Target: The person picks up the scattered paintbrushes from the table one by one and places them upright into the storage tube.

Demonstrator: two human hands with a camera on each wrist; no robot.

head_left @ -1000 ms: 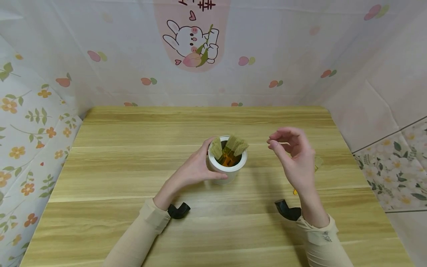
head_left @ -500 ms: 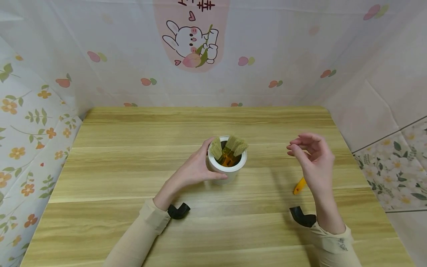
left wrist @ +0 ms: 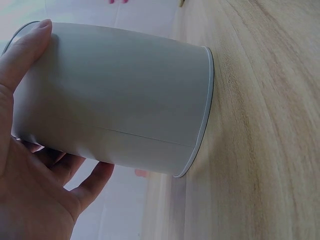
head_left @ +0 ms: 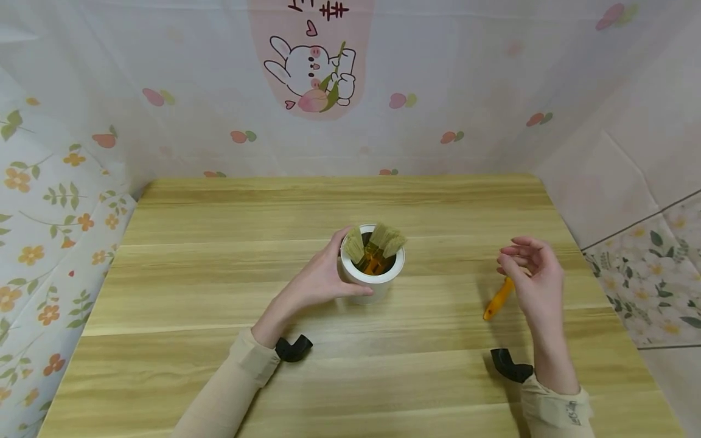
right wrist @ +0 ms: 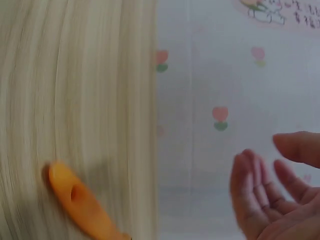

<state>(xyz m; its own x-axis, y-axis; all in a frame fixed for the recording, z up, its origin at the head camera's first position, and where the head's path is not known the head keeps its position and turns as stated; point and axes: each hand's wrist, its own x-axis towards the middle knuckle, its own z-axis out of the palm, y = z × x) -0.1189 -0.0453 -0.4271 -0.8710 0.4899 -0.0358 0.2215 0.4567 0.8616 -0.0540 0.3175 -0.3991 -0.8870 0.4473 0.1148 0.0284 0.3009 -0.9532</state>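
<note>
My left hand (head_left: 314, 277) grips the side of a white cup (head_left: 397, 267) on the table, thumb in front and fingers round the back. In the left wrist view, the pale cup wall (left wrist: 120, 95) stands between thumb and curled fingers. Several paintbrushes (head_left: 387, 238) stand in the cup with pale bristles up and orange handles down inside. My right hand (head_left: 539, 280) hovers over another brush's orange handle (head_left: 497, 302), fingers loosely bent and holding nothing. The rest of that brush is hidden behind the hand. The right wrist view shows the handle (right wrist: 82, 202) apart from the fingers.
The wooden table (head_left: 219, 261) extends to a patterned cloth backdrop (head_left: 427, 73). Patterned cloths also hang at left and right. A black curved piece (head_left: 294, 348) is at the left wrist, and a similar black piece (head_left: 512, 366) is at the right wrist.
My right hand has moved right and toward me, away from the cup, uncovering more of the orange handle and covering the bristle end. My left hand and the cup have stayed put.
</note>
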